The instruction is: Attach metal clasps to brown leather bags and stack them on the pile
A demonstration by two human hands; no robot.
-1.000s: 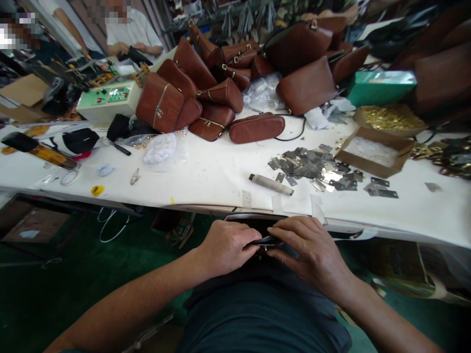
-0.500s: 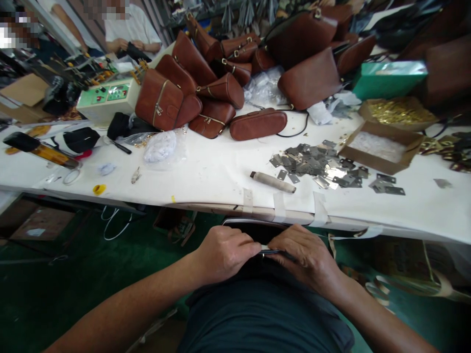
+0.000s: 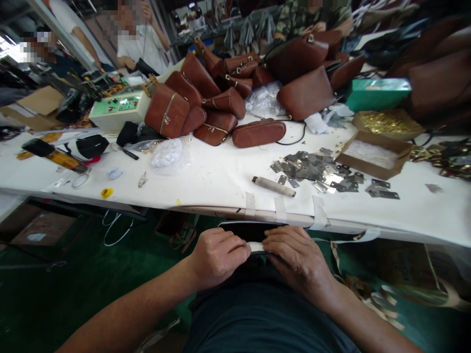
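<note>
A dark bag (image 3: pixel 241 230) with a pale inner rim is held at my lap, just below the table's front edge, its mouth facing up. My left hand (image 3: pixel 217 255) grips its near rim, fingers curled over the edge. On the same rim, my right hand (image 3: pixel 294 250) is closed with the fingers on the inside and the thumb underneath. Between the two hands a whitish strip (image 3: pixel 256 246) of the rim shows. Most of the bag's body is hidden behind my hands and dark shirt.
On the white table (image 3: pixel 206 181) lie a wrapped rod (image 3: pixel 274 187), a heap of metal plates (image 3: pixel 309 166) and brown leather bags (image 3: pixel 169 110). Cardboard boxes of fittings (image 3: pixel 375 154) stand at the right. A machine box (image 3: pixel 119 113) sits at the left. Other people work across the table.
My hands have moved slightly apart along the rim, and more of the whitish strip shows between them. The right fingers lie flatter inside. The camera view has shifted a little.
</note>
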